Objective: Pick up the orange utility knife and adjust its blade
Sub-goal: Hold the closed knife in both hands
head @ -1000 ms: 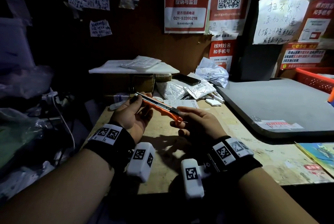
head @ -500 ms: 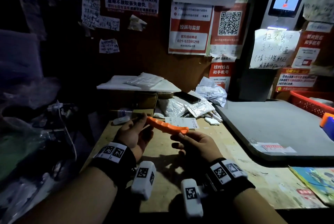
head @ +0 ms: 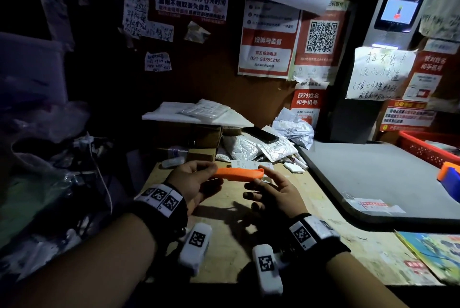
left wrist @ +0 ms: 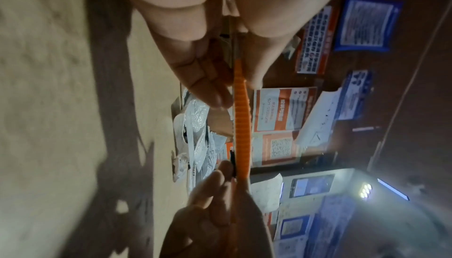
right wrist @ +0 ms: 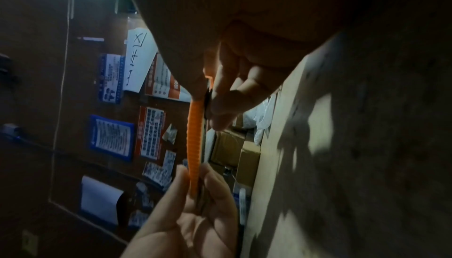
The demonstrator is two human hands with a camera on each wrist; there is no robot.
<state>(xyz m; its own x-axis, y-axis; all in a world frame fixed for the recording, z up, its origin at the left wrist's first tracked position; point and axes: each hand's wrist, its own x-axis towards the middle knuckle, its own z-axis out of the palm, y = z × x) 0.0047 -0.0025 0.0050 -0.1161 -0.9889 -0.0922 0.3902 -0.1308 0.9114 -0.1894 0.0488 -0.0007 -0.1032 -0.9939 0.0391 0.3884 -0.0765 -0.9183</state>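
The orange utility knife hangs level above the wooden table, held between both hands. My left hand pinches its left end between thumb and fingers; in the left wrist view the ribbed orange knife runs away from that hand. My right hand holds the right end, thumb on top and fingers beneath. In the right wrist view its fingers sit at the black slider of the knife. No blade shows outside the handle in the head view.
Cardboard boxes topped by a white sheet, silver packets and crumpled paper crowd the back of the table. A grey board lies to the right, a red basket beyond it. Wall notices hang behind.
The knife has rolled from its slider side to its ribbed orange back and come level. Both hands keep their ends, and the head camera has tilted up.
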